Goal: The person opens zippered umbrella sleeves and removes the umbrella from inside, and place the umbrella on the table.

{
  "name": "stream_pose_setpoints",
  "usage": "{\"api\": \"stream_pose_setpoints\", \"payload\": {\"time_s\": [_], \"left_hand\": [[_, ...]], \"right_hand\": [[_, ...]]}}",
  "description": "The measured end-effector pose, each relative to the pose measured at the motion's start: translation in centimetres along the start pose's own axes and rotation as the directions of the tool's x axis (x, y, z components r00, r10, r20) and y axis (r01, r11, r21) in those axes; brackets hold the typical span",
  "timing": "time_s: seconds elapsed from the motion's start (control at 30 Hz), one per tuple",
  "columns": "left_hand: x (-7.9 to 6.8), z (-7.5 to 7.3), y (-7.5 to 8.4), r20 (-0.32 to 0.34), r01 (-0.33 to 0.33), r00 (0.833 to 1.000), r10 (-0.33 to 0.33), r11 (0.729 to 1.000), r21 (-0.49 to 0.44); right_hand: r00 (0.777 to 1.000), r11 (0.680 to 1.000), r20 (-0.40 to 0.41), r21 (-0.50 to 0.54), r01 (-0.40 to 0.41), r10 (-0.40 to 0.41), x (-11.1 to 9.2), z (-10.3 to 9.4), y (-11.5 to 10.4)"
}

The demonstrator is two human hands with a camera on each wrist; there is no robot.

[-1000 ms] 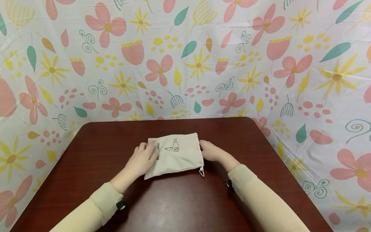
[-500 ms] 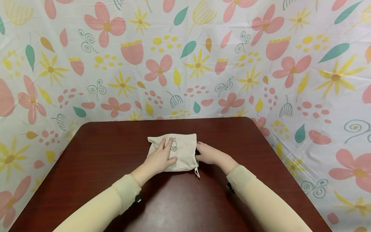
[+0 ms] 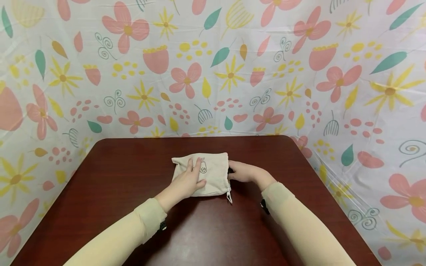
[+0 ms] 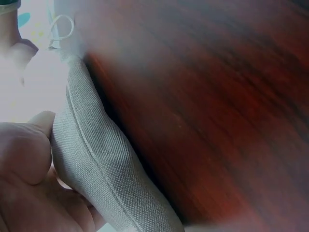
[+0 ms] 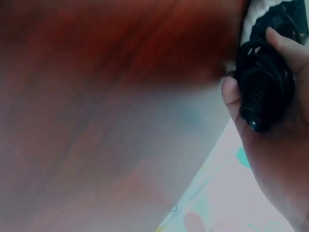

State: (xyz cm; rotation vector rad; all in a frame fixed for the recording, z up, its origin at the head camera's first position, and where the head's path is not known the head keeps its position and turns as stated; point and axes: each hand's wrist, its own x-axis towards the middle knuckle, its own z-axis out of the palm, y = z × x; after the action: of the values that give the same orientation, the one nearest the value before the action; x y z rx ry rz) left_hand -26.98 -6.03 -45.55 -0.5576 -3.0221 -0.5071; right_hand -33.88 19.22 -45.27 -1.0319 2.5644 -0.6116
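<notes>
A cream cloth drawstring bag [image 3: 216, 179] with a printed hair dryer drawing lies on the table, its mouth to the right. My left hand [image 3: 187, 181] rests on its top, fingers spread and fairly straight over the print. In the left wrist view, the bag's side seam [image 4: 99, 150] bulges beside the palm. At the mouth, my right hand [image 3: 243, 172] reaches to the opening. The right wrist view has its thumb and fingers round a black hair dryer [image 5: 263, 89], with coiled cord and a ribbed cord end showing. The rest is hidden in the bag.
The dark red-brown wooden table [image 3: 213, 229] extends round the bag on all sides. A flower-printed curtain [image 3: 186, 111] hangs behind the table and along both sides. The bag's drawstring loop [image 3: 229, 197] dangles at its near right corner.
My left hand has moved right from the bag's left end onto its middle. The bag has bunched up shorter on the left. My right hand stays at the mouth, where something black now shows.
</notes>
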Motion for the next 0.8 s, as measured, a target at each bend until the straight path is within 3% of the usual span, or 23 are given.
{"api": "stream_pose_setpoints", "payload": {"time_s": [0.23,0.4,0.5,0.6,0.8], "left_hand": [[0.1,0.2,-0.2,-0.007,-0.008,1.0,0.008,1.0,0.01],[-0.1,0.3,-1.2,0.004,-0.002,1.0,0.002,0.999,-0.041],[0.0,-0.6,-2.7,0.053,-0.01,0.998,0.013,0.998,-0.06],[0.5,-1.9,-4.8,0.114,-0.074,0.99,0.078,0.997,-0.036],[1.5,-3.7,-8.3,0.221,-0.201,0.953,0.208,0.978,-0.055]], "right_hand": [[0.999,1.0,0.034,0.009,-0.014,0.014,0.5,-0.7,0.8],[0.999,0.998,-0.02,-0.052,-0.044,0.043,0.5,-0.6,0.9],[0.991,0.984,-0.084,-0.132,-0.115,0.105,0.2,-0.4,1.0],[0.979,0.971,-0.117,-0.151,-0.185,0.168,-0.3,-0.4,1.2],[0.976,0.967,-0.108,-0.15,-0.206,0.191,-1.1,-0.5,1.2]]}}
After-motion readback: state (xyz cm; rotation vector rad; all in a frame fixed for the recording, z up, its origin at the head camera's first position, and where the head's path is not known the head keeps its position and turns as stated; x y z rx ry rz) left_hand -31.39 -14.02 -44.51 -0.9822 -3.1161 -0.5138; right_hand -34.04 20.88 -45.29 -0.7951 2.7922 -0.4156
